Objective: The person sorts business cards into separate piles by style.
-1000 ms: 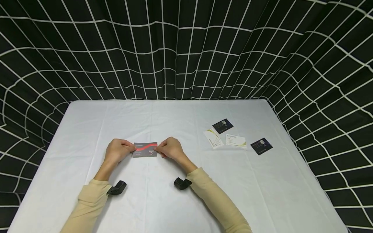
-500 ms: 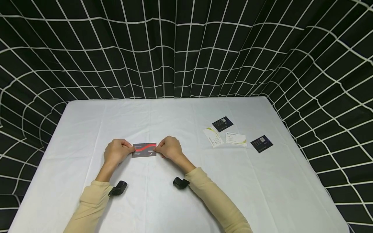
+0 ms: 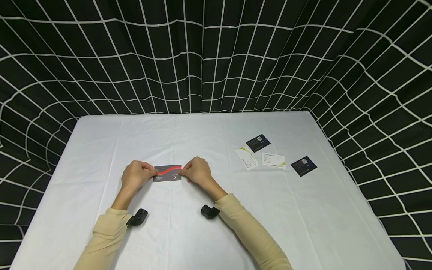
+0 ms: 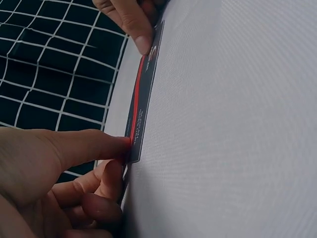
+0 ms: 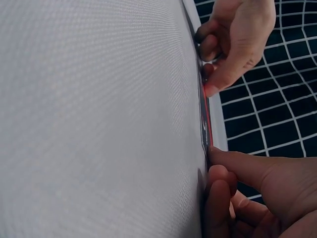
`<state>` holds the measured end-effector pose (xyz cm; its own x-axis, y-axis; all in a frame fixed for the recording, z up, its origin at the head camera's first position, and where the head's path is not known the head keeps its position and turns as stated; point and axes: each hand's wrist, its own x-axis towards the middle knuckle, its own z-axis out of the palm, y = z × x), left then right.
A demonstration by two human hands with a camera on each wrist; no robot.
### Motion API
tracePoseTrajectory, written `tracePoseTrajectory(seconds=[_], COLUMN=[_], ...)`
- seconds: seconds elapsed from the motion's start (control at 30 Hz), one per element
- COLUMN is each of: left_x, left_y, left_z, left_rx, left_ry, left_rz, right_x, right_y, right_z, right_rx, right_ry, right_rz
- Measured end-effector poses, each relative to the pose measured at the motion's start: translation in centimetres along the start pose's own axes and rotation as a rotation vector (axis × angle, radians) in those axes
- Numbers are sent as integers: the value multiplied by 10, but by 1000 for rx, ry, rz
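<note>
One grey card (image 3: 167, 178) with a wavy red stripe is held between two hands, lying directly to the right of the left hand (image 3: 135, 174) and directly to the left of the right hand (image 3: 198, 172). Its left end is pinched by the left hand, with the thumb laid on the printed face; its right end is pinched by the right hand in the same narrow grip. The middle of its face is left uncovered between the thumbs. Whether its underside is touched by the white-covered desk (image 3: 189, 240) cannot be told.

Four other cards are spread well to the right of the right hand. Nearest to it, a tilted white card (image 3: 247, 158) is seen, with a dark card (image 3: 258, 143) just beyond; farther right, a second white card (image 3: 273, 160) is followed by a second dark card (image 3: 303, 166).
</note>
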<state>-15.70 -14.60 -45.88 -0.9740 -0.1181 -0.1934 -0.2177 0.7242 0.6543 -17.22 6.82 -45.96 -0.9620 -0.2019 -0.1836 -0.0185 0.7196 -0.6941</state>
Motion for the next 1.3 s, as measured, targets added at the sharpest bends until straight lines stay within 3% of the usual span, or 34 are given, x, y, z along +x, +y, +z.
tracePoseTrajectory(seconds=[0.23, 0.37, 0.47, 0.53, 0.73, 0.9, 1.07, 1.3], left_x=[-3, -5, -6, -6, -4, 0, 4, 13], left_y=[5, 10, 16, 21, 45, 77, 107, 140], left_z=[6, 11, 15, 18, 36, 55, 74, 97], left_rx=[-13, -40, -54, -59, -74, -56, -26, 136], left_ry=[-3, 51, 107, 139, 185, 151, 63, -31], left_rz=[36, 50, 88, 137, 374, 523, 595, 768], right_x=[-4, -8, -13, -17, -34, -47, -57, -65], right_y=[7, 12, 17, 21, 30, 42, 56, 79], right_z=[-6, -13, -20, -25, -46, -66, -80, -91], right_rx=[65, 134, 148, 117, -53, -238, -294, -400], right_ry=[-5, -31, -8, 37, 209, 319, 310, 395], right_rz=[-26, -42, -78, -98, -90, -56, -15, 3])
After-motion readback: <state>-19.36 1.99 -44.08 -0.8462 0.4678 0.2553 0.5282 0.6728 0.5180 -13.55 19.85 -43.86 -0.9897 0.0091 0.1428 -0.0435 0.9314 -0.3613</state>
